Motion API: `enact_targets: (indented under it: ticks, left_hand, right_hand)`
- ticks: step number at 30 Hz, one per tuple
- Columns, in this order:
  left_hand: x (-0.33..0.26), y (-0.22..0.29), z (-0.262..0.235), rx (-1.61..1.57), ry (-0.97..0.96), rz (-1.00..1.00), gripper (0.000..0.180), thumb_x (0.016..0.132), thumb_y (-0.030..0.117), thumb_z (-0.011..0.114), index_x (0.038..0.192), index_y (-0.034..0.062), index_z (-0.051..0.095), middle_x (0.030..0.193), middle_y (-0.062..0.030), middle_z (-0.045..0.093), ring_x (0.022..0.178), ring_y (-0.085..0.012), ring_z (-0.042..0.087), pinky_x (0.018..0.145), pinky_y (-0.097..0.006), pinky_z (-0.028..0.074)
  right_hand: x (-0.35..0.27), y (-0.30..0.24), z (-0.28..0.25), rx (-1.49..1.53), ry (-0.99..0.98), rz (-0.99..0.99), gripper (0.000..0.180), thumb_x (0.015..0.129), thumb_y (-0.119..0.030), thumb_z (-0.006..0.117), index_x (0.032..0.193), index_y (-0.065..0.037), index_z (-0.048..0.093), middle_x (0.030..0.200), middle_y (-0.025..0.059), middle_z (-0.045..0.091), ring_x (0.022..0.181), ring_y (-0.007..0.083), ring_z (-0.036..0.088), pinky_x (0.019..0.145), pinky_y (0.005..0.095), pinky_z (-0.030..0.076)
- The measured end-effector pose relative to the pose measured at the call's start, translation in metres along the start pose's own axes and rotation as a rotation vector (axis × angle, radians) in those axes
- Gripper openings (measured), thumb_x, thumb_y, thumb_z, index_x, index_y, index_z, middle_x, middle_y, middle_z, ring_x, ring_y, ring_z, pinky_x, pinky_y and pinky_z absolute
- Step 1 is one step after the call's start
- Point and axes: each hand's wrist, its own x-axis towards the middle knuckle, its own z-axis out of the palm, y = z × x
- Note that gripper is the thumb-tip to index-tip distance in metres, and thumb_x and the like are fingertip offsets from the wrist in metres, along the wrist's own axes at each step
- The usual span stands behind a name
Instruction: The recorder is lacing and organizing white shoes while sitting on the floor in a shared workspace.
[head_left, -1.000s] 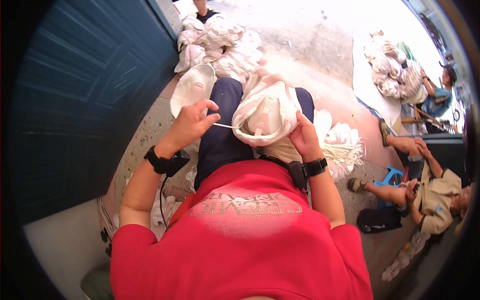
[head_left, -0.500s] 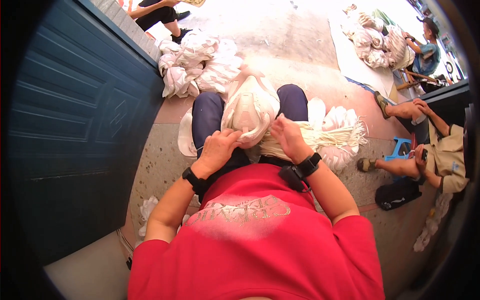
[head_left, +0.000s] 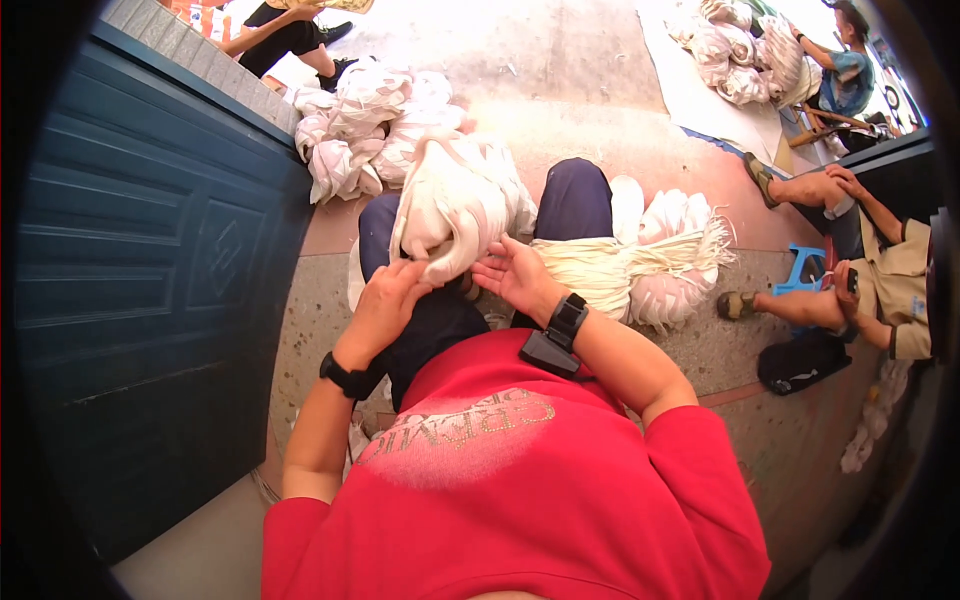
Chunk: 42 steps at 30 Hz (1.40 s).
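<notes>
A stacked bundle of white shoe uppers (head_left: 460, 195) rests over my left thigh, its curved layers tilted toward me. My left hand (head_left: 392, 300) pinches the bundle's near lower edge between thumb and fingers. Beside the right side of the bundle, my right hand (head_left: 520, 278) is open, palm turned up and fingers spread; its fingertips come close to the uppers, and I cannot tell whether they touch. Across my right thigh lies a hank of cream cords (head_left: 590, 272), its frayed ends pointing right.
More white uppers (head_left: 668, 295) lie right of my knee, under the cord ends. A heap of white bundles (head_left: 365, 120) stands ahead left by a dark blue door (head_left: 150, 270). A person in beige (head_left: 895, 270) sits at right near a blue stool (head_left: 805, 270). Other people work farther off.
The bundle has turned and shifted left onto my left thigh, showing its layered side instead of a mesh face. My left hand moved left with it; my right hand came lower, palm turning up.
</notes>
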Motion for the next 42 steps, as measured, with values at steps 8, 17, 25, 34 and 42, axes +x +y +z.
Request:
enact_targets:
  ticks: [8, 17, 25, 34, 42]
  left_hand:
    - [0.028, -0.021, 0.012, -0.271, 0.075, -0.202, 0.039, 0.082, 0.008, 0.057, 0.119, 0.0005, 0.045, 0.108, -0.0142, 0.052, 0.083, -0.02, 0.056, 0.074, -0.029, 0.044]
    - [0.043, -0.039, 0.002, -0.722, -0.208, -0.361, 0.056, 0.074, 0.014, 0.068, 0.122, -0.0017, 0.045, 0.102, -0.0072, 0.058, 0.09, -0.0112, 0.054, 0.08, -0.024, 0.044]
    - [0.057, -0.067, -0.037, -0.877, -0.07, -0.533, 0.047, 0.07, 0.022, 0.072, 0.108, 0.0012, 0.054, 0.089, -0.003, 0.06, 0.073, -0.0094, 0.056, 0.071, -0.023, 0.046]
    - [0.057, -0.069, -0.012, -0.968, -0.034, -0.422, 0.045, 0.073, 0.021, 0.07, 0.111, 0.0022, 0.053, 0.091, -0.0024, 0.06, 0.073, -0.0074, 0.053, 0.066, -0.022, 0.044]
    - [0.063, -0.069, -0.012, -0.994, -0.058, -0.457, 0.045, 0.072, 0.019, 0.072, 0.11, 0.0023, 0.055, 0.09, -0.0017, 0.06, 0.073, -0.0072, 0.052, 0.066, -0.021, 0.043]
  right_hand:
    - [0.062, -0.025, -0.008, -0.328, 0.261, -0.182, 0.025, 0.083, -0.013, 0.045, 0.107, -0.006, 0.05, 0.105, 0.0065, 0.053, 0.096, 0.0208, 0.047, 0.078, 0.0367, 0.04]
    - [0.087, -0.031, 0.006, -0.275, 0.361, -0.128, 0.027, 0.082, -0.017, 0.046, 0.106, -0.005, 0.05, 0.096, 0.0094, 0.056, 0.09, 0.0235, 0.051, 0.076, 0.0366, 0.042]
    - [0.07, -0.081, 0.055, -0.473, 0.209, -0.071, 0.031, 0.086, -0.025, 0.046, 0.108, -0.003, 0.047, 0.101, 0.0109, 0.053, 0.093, 0.0264, 0.051, 0.085, 0.0378, 0.042]
    - [0.088, -0.058, -0.003, -0.395, 0.36, -0.109, 0.034, 0.085, -0.014, 0.05, 0.117, -0.006, 0.044, 0.113, 0.0095, 0.049, 0.097, 0.0244, 0.05, 0.08, 0.0395, 0.044]
    - [0.101, -0.062, -0.006, -0.651, 0.413, -0.231, 0.03, 0.078, -0.014, 0.059, 0.107, -0.008, 0.053, 0.101, 0.0068, 0.052, 0.078, 0.0197, 0.051, 0.065, 0.0328, 0.044]
